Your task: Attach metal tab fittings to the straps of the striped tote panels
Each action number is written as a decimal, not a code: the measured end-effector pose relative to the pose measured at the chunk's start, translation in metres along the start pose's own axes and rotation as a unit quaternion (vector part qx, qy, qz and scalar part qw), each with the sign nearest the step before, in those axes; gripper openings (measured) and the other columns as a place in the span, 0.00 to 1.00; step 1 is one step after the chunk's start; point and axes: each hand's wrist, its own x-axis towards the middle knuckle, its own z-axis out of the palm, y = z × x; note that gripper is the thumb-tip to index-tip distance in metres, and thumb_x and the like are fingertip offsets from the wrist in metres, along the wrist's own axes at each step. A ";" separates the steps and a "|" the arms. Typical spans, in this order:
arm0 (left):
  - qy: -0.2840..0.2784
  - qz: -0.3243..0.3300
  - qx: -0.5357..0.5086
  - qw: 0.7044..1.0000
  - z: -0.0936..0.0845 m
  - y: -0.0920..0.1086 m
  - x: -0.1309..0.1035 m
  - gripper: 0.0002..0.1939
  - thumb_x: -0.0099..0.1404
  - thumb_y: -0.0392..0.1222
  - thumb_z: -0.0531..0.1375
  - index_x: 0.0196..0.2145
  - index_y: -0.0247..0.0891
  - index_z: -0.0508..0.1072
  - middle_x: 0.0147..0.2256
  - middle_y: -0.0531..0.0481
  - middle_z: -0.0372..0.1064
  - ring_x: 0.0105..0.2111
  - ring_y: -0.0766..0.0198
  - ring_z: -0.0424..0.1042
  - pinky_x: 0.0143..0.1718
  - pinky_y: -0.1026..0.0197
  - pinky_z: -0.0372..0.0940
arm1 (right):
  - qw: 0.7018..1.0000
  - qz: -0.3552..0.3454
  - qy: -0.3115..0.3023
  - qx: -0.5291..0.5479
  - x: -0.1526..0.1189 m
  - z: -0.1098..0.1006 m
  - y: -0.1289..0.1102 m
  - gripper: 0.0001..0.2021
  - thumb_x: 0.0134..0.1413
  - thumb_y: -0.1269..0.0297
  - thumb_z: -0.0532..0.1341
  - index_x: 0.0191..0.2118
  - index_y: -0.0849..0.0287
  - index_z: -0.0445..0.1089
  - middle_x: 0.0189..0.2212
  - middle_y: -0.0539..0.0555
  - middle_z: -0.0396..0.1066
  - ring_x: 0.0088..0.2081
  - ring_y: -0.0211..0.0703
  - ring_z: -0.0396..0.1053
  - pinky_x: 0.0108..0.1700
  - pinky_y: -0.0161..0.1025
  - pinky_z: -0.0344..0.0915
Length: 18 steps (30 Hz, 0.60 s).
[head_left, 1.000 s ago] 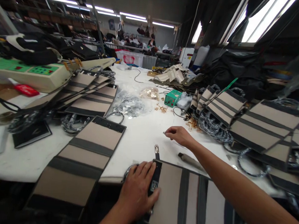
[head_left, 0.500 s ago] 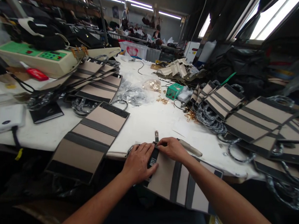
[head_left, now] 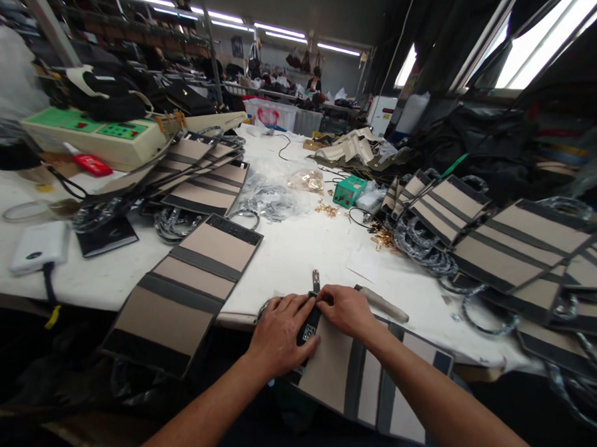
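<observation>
A bag panel (head_left: 334, 365), beige with dark grey bands and a black end, lies at the table's front edge and overhangs it. My left hand (head_left: 283, 333) rests on its black end, fingers stretched out and thumb apart, beside a small pale printed mark. My right hand (head_left: 344, 309) is closed in a pinch at the same end; its fingertips hide whatever is between them. Just beyond the fingers a short narrow strip with metal fittings (head_left: 316, 280) sticks out. A tool with a long beige handle (head_left: 384, 304) lies past my right wrist.
Another striped panel (head_left: 189, 291) overhangs the edge at left. Stacked panels with plastic-wrapped handles (head_left: 522, 245) fill the right side. Gold-coloured metal pieces (head_left: 384, 239) lie near a green box (head_left: 349, 191). A white power bank (head_left: 41, 247) and a red bottle (head_left: 92, 164) are at left.
The whole view has shifted slightly, so things appear a little lower and further right. Both hands remain at the panel's black end in nearly the same pose.
</observation>
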 end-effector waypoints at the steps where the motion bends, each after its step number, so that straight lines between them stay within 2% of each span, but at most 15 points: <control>1: 0.000 -0.001 -0.002 1.000 -0.001 0.000 0.000 0.31 0.64 0.52 0.62 0.63 0.43 0.66 0.61 0.45 0.67 0.60 0.50 0.63 0.59 0.44 0.55 | 1.000 -0.003 0.005 -0.002 -0.001 0.002 0.000 0.07 0.58 0.61 0.62 0.38 0.48 0.78 0.36 0.49 0.81 0.40 0.46 0.75 0.38 0.38 0.60; 7: -0.001 -0.002 0.014 1.000 -0.003 0.002 0.001 0.31 0.65 0.54 0.61 0.63 0.43 0.67 0.61 0.44 0.68 0.60 0.48 0.64 0.59 0.43 0.56 | 1.000 -0.008 0.017 0.021 -0.001 0.009 0.002 0.07 0.59 0.62 0.62 0.37 0.49 0.78 0.37 0.50 0.81 0.41 0.48 0.76 0.40 0.39 0.61; 11: -0.003 0.002 0.030 1.000 -0.001 0.003 0.002 0.31 0.65 0.53 0.61 0.63 0.43 0.66 0.61 0.44 0.67 0.60 0.49 0.63 0.59 0.44 0.56 | 0.997 -0.052 0.023 0.052 -0.007 0.010 0.012 0.07 0.59 0.62 0.63 0.40 0.51 0.79 0.39 0.51 0.80 0.42 0.46 0.75 0.43 0.38 0.63; 18: -0.010 0.000 0.039 0.999 0.001 0.004 0.003 0.32 0.65 0.51 0.62 0.64 0.43 0.65 0.62 0.44 0.67 0.61 0.48 0.63 0.58 0.43 0.57 | 0.991 -0.088 0.071 0.076 -0.024 0.022 0.029 0.06 0.62 0.63 0.63 0.41 0.54 0.78 0.38 0.52 0.76 0.41 0.43 0.73 0.44 0.37 0.64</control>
